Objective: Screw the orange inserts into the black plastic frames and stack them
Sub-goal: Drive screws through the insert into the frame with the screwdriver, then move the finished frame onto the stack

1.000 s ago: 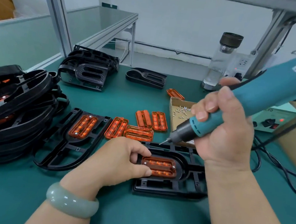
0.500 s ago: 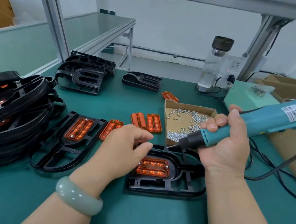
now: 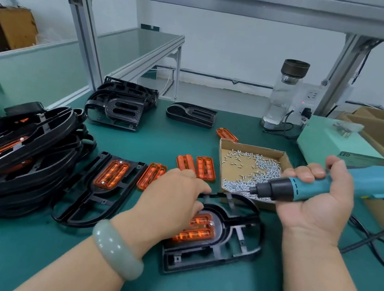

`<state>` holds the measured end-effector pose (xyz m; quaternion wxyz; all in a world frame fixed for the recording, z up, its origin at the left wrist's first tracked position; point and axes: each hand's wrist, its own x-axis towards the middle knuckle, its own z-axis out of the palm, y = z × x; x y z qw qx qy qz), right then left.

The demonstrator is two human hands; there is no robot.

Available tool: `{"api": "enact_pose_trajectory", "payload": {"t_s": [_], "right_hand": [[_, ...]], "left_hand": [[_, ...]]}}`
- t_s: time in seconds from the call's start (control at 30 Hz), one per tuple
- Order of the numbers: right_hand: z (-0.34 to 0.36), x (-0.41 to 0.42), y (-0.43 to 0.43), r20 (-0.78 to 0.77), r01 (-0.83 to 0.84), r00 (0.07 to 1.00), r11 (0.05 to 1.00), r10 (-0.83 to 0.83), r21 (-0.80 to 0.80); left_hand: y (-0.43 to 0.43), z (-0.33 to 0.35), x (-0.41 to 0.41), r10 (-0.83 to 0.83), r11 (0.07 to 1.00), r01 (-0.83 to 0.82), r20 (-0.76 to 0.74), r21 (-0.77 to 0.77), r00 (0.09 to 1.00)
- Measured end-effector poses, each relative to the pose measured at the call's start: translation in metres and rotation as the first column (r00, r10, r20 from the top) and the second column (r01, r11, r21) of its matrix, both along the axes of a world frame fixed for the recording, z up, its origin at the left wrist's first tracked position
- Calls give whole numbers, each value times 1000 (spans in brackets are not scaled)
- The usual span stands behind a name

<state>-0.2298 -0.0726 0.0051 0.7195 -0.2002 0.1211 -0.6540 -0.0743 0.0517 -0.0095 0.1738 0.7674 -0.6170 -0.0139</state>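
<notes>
- The near black plastic frame [image 3: 235, 242] lies flat on the green table mat [image 3: 55, 268], near the middle. Its squared end is near-left and its rounded loop is far-right, beside the tray.
- The translucent orange ribbed insert [image 3: 201, 229] sits in that frame's pocket, with its long axis running left to right and the right end slightly farther away.
- The left hand [image 3: 171, 197] lies over the insert's left part, fingers bent down onto the frame's far rim. Whether they grip anything cannot be told.
- The right hand [image 3: 315, 201] is palm-up, with fingers and thumb wrapped round the teal electric screwdriver [image 3: 319, 187]. The tool lies almost level, with its black nose pointing left into the small silver screws [image 3: 266, 169].
- The screws fill the shallow cardboard tray [image 3: 221, 153], just beyond the frame.
- A second black frame [image 3: 85, 207] lies to the left, rounded end near. Its orange insert [image 3: 111, 174] lies along the frame's length.
- Loose orange inserts [image 3: 205, 167] lie beyond the left hand.
- A stack of black frames [image 3: 19, 151] stands at the far left.
</notes>
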Motion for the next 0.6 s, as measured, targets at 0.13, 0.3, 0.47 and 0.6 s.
{"api": "enact_pose_trajectory", "payload": {"t_s": [0.13, 0.3, 0.47, 0.6], "right_hand": [[2, -4, -1, 35, 13, 999, 1000, -14, 7], [0, 0, 2, 34, -8, 999, 999, 7, 34], [-3, 8, 7, 4, -57, 998, 998, 56, 27], [-4, 12, 10, -23, -79, 997, 996, 80, 28]], "left_hand": [[22, 7, 23, 193, 977, -189, 34, -100, 981], [42, 19, 57, 466, 881, -455, 71, -133, 882], [44, 19, 65, 558, 828, -541, 129, -147, 820], [35, 18, 67, 614, 786, -618, 169, -33, 771]]}}
